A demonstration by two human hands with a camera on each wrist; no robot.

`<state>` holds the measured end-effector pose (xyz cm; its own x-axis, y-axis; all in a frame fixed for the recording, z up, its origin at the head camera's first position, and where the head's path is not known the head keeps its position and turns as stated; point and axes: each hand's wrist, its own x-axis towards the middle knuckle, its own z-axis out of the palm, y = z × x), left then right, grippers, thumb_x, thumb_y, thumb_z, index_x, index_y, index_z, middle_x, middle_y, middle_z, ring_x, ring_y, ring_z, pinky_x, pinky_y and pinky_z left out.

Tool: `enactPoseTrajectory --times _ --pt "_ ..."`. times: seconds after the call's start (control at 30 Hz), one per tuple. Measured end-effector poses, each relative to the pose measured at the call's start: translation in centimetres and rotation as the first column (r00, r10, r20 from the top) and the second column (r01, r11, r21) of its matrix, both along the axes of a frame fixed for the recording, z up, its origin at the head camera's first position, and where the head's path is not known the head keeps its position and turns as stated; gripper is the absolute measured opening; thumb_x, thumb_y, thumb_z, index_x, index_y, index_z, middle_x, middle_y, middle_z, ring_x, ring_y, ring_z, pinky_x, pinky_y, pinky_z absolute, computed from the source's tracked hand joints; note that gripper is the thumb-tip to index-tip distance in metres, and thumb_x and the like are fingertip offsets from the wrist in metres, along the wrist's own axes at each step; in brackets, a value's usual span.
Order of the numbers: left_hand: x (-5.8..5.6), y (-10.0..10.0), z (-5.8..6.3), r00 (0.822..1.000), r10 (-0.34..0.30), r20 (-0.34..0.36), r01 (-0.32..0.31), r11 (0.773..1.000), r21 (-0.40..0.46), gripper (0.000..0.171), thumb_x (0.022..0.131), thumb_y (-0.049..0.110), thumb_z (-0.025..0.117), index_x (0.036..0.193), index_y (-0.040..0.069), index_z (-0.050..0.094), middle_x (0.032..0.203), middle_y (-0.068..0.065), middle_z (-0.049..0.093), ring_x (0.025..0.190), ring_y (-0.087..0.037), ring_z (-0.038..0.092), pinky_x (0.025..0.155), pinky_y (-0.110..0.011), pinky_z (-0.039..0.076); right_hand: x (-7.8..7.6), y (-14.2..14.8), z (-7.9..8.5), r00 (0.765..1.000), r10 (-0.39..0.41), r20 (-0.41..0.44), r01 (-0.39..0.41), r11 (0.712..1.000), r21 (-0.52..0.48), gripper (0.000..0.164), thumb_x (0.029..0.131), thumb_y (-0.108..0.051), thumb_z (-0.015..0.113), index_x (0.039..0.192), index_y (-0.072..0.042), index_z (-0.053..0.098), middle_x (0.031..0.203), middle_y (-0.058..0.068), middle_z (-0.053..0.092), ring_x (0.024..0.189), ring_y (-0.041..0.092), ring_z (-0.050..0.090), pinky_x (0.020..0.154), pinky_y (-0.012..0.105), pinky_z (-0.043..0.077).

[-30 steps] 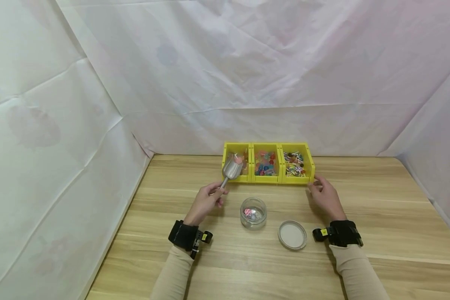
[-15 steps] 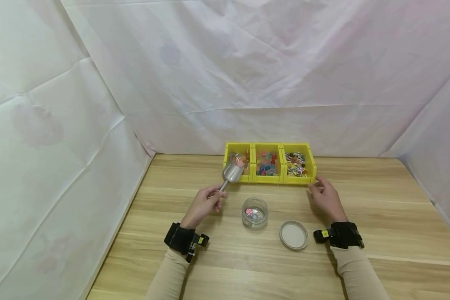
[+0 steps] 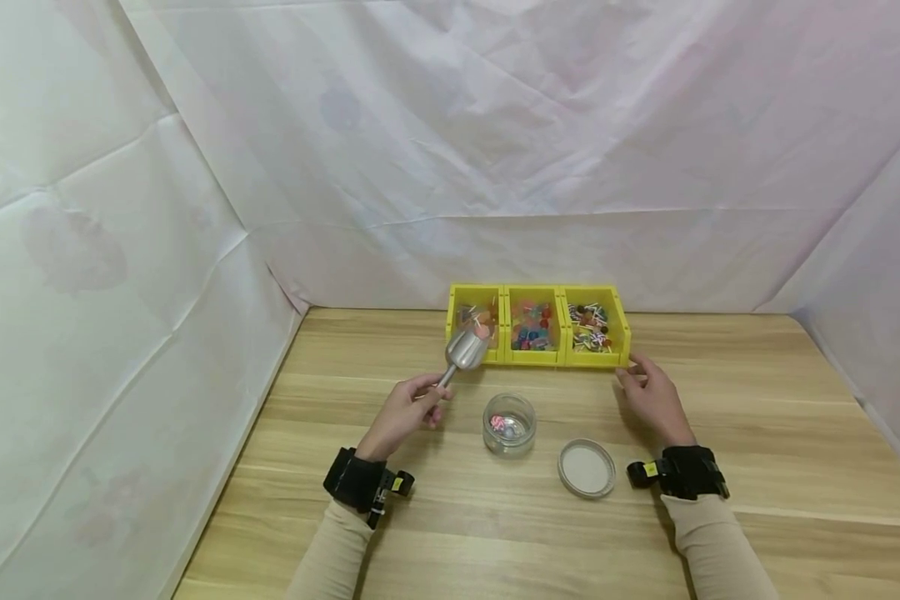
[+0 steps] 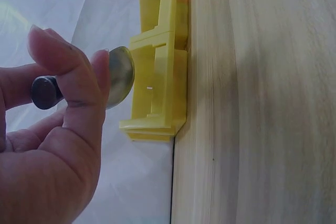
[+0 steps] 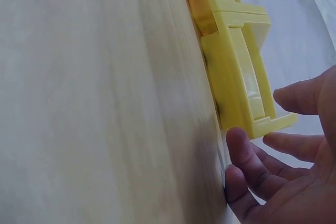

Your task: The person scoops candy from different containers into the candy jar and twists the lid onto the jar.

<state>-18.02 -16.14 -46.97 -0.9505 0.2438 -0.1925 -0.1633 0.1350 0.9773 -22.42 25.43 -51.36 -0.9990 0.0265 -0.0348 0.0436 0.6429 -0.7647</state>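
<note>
In the head view my left hand (image 3: 401, 414) pinches the handle of a metal scoop (image 3: 466, 350). The scoop is over the front edge of the left yellow bin (image 3: 479, 290), tilted, with pinkish candy (image 3: 482, 327) in its mouth. From the left wrist, the round end of the handle (image 4: 46, 92) shows between thumb and fingers. My right hand (image 3: 652, 400) is at the front right corner of the right yellow bin (image 3: 594, 361). Its fingers are loosely bent at that corner in the right wrist view, and firm contact is hard to tell.
Between the hands stands a glass jar (image 3: 510, 442) without its lid, a pink swirl candy (image 3: 498, 424) inside. A round lid (image 3: 587, 469) lies to its right. The middle bin (image 3: 534, 358) also holds colourful candies. White cloth (image 3: 495, 150) hangs behind the wooden table (image 3: 495, 533).
My left hand has drawn the scoop slightly toward me, and the candy shows more at its mouth. The right hand, jar and lid have stayed in place.
</note>
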Motion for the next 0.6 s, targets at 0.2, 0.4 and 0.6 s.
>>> enactPoseTrajectory --times 0.2,0.4,0.6 --pt "0.3 0.0 0.5 1.0 -0.014 -0.003 0.014 1.0 0.01 0.038 0.102 0.011 0.052 0.139 0.005 0.054 0.121 -0.03 0.061 0.073 -0.016 0.06 0.068 -0.031 0.057 0.6 -0.1 0.4 0.999 0.004 0.036 -0.003 1.0 -0.009 0.061 0.106 -0.038 0.041 0.151 0.002 0.031 0.132 0.031 0.051 0.11 0.042 0.059 0.085 0.05 0.051" --pt "0.5 -0.1 0.6 1.0 -0.032 -0.002 0.032 0.999 0.024 0.037 0.103 0.013 0.053 0.139 0.006 0.054 0.121 -0.029 0.06 0.073 -0.016 0.059 0.063 -0.025 0.054 1.2 -0.3 0.7 0.999 -0.003 0.04 0.004 1.0 -0.004 0.062 0.106 -0.039 0.04 0.152 0.002 0.031 0.135 0.03 0.05 0.11 0.041 0.06 0.085 0.05 0.052" --pt "0.6 -0.4 0.8 0.997 -0.08 0.003 0.08 0.996 0.032 0.038 0.102 0.016 0.055 0.139 0.008 0.055 0.122 -0.028 0.06 0.076 -0.02 0.059 0.065 -0.026 0.055 1.7 -0.4 0.9 0.998 -0.021 0.054 0.021 1.0 0.004 0.06 0.107 -0.037 0.04 0.151 0.001 0.032 0.135 0.03 0.049 0.112 0.042 0.059 0.086 0.05 0.051"
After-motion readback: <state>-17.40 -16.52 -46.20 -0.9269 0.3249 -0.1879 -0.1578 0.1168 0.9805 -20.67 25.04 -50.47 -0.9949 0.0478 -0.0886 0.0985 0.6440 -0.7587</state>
